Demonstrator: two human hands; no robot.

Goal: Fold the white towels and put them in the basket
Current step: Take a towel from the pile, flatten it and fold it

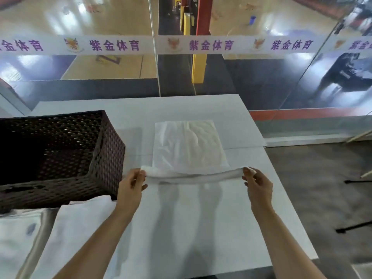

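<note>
Left hand (131, 185) and right hand (257, 185) each pinched a near corner of the white towel (189, 146) on the table (201, 228); the woven basket (109, 150) sat at nine o'clock.

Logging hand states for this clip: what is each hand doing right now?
Left hand: pinches the near-left corner of the white towel.
Right hand: pinches the towel's near-right corner.

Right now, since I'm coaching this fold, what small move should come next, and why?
Probably carry the near edge forward onto the far edge. The left hand and right hand pinch the near corners of the white towel slightly raised, the rest lies flat on the table, and it is not yet in the basket.
</note>
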